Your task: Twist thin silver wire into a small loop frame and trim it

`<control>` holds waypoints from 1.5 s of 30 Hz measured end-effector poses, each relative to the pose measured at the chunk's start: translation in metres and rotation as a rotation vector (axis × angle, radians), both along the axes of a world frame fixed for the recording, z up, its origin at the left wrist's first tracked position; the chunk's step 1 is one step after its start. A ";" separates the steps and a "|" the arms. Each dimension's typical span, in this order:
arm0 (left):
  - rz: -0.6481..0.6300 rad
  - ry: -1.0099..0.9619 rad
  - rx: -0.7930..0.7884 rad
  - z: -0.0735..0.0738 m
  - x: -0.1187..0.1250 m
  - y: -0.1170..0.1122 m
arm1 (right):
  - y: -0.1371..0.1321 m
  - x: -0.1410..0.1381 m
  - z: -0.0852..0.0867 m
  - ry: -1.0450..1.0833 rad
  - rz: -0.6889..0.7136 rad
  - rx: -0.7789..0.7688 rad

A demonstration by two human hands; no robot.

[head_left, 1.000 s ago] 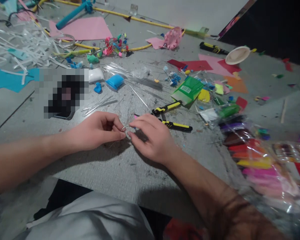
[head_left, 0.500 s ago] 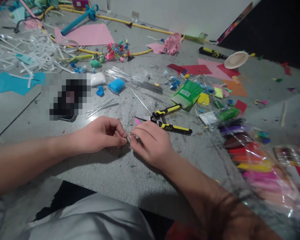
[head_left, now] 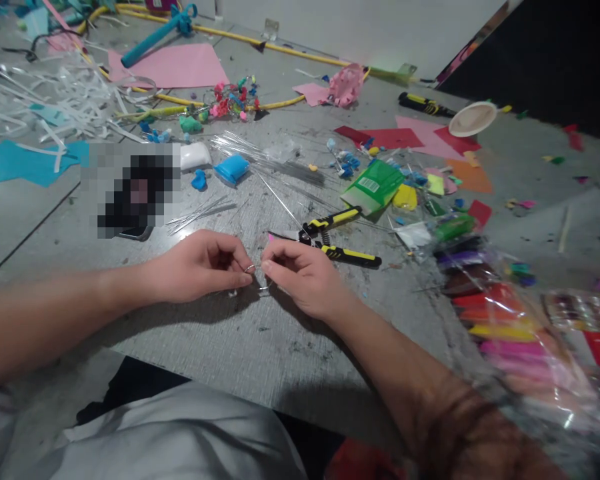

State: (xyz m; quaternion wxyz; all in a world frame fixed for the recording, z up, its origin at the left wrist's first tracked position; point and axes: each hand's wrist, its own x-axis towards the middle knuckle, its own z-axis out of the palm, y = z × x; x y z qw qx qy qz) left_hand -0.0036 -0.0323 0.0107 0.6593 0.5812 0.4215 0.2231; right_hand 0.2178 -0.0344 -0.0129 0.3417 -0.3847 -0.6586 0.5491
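Note:
Between my fingertips is a thin silvery wire (head_left: 263, 288), bent into a curve. My left hand (head_left: 207, 265) pinches one end, where a small loop shows at the fingertips. My right hand (head_left: 303, 272) grips the wire a short way to the right, thumb against forefinger. Part of the wire is hidden by the fingers. Just behind my right hand lie yellow-and-black pliers (head_left: 350, 256) with their handles spread. Beyond my left hand is a small bundle of straight wires (head_left: 205, 212), and a larger bundle of wires (head_left: 285, 165) lies farther back.
A dark phone (head_left: 137, 230), partly pixelated, lies left. Blue clay (head_left: 231, 170) and a green packet (head_left: 373, 187) lie behind the hands. Bagged coloured clay (head_left: 510, 333) fills the right side. White paper strips (head_left: 80, 93) heap at back left, near a yellow hoop (head_left: 280, 52).
My right hand has turned, its thumb now uppermost against the forefinger. A curved piece of wire now shows below the fingertips. My left hand has barely moved.

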 end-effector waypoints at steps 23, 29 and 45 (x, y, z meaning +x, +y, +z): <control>-0.072 -0.079 0.086 0.005 -0.004 -0.002 | -0.003 -0.009 0.000 0.414 0.020 -0.660; 0.031 -0.107 0.041 0.001 -0.003 0.000 | -0.007 -0.007 -0.003 0.214 -0.168 -0.112; 0.034 -0.092 0.060 0.005 -0.003 -0.002 | -0.013 -0.003 -0.003 -0.368 -0.172 1.121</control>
